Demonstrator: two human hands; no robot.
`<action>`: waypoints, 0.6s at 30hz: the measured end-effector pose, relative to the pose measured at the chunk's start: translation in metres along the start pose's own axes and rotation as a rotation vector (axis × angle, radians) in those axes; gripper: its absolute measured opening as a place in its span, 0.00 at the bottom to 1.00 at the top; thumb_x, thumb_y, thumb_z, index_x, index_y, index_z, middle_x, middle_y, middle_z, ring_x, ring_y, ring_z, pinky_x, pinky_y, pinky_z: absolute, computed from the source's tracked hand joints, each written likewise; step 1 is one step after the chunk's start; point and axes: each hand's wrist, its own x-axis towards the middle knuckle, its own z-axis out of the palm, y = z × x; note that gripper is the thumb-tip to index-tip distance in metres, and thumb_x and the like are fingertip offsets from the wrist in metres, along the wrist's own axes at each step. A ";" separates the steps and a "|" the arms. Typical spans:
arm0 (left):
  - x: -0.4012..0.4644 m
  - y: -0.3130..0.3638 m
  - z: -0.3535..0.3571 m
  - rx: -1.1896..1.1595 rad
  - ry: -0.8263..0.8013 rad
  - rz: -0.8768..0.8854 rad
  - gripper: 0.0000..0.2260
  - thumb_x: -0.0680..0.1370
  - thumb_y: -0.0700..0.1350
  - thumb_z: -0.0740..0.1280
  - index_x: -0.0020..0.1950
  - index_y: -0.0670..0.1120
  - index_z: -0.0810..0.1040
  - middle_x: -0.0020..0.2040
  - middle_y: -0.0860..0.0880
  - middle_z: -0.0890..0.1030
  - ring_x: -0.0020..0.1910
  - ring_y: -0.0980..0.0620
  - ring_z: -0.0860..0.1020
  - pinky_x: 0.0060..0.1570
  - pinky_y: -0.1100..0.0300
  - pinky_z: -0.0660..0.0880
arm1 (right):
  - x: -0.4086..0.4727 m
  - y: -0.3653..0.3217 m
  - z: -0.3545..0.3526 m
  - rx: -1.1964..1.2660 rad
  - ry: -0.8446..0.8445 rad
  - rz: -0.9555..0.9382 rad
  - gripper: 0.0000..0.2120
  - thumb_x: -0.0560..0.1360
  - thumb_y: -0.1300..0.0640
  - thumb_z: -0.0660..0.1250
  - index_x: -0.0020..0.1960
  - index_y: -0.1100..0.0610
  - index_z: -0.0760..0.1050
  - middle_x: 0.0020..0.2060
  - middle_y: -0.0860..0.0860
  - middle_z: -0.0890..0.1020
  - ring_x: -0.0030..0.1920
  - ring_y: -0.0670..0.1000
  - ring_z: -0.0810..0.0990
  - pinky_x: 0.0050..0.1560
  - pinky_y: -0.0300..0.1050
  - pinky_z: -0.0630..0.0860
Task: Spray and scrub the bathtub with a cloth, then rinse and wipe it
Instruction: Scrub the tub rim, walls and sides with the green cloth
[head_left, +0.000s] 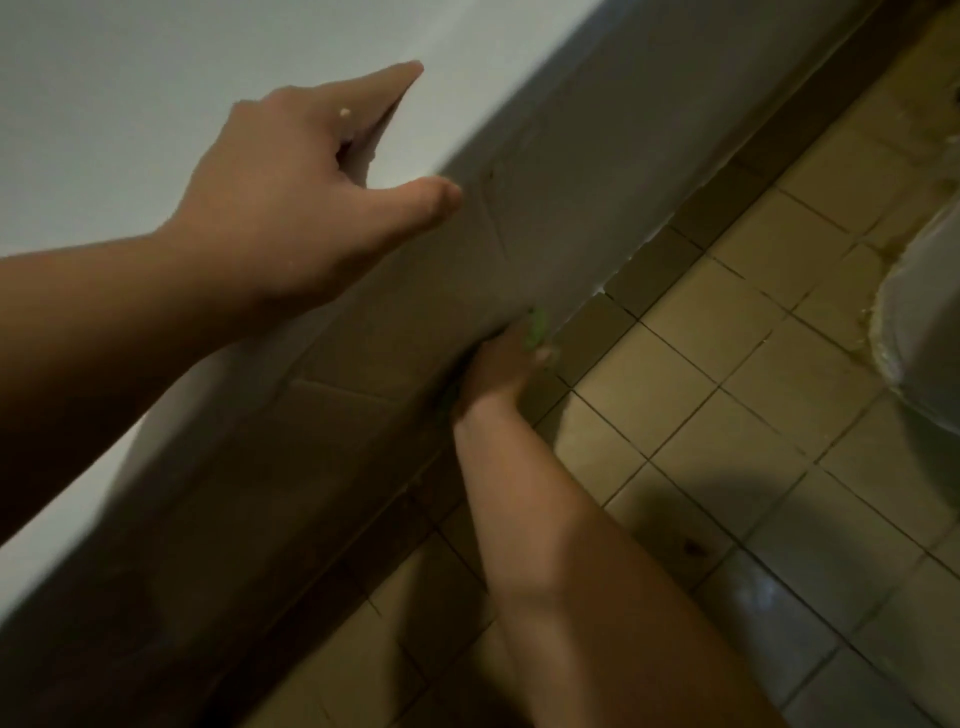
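The white bathtub (130, 78) runs diagonally from lower left to upper right, its tiled outer side (545, 182) facing me. My left hand (291, 208) rests on the tub's rim, fingers stretched out and thumb over the edge. Low on the tub's side, near the floor, my right hand (501, 371) presses a green cloth (535, 327) against the panel. Only a small green edge of the cloth shows above the fingers; the rest is hidden by the hand.
Beige floor tiles (753, 415) with dark grout fill the right and bottom. A dark tile strip (649, 265) runs along the tub's base. A white rounded fixture (924, 322) stands at the right edge, with stained grout around its foot.
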 end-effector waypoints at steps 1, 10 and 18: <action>0.002 0.000 0.001 0.000 -0.008 0.023 0.29 0.78 0.65 0.62 0.78 0.58 0.69 0.61 0.45 0.82 0.55 0.43 0.80 0.53 0.49 0.79 | 0.001 0.000 0.001 0.040 0.006 -0.037 0.31 0.81 0.37 0.54 0.82 0.43 0.56 0.76 0.43 0.63 0.77 0.52 0.65 0.77 0.59 0.65; 0.017 0.003 0.004 -0.005 -0.083 0.053 0.35 0.75 0.66 0.60 0.80 0.56 0.64 0.72 0.53 0.74 0.65 0.49 0.74 0.61 0.53 0.69 | 0.018 0.050 0.000 -0.001 -0.009 -0.040 0.27 0.84 0.41 0.54 0.81 0.47 0.58 0.80 0.56 0.63 0.76 0.61 0.67 0.76 0.60 0.66; 0.028 0.007 0.007 -0.004 -0.075 0.064 0.30 0.75 0.64 0.63 0.76 0.55 0.68 0.63 0.53 0.77 0.56 0.50 0.76 0.47 0.60 0.70 | 0.005 0.069 0.009 0.133 0.043 -0.314 0.26 0.85 0.44 0.58 0.80 0.46 0.58 0.71 0.46 0.68 0.68 0.49 0.71 0.68 0.44 0.69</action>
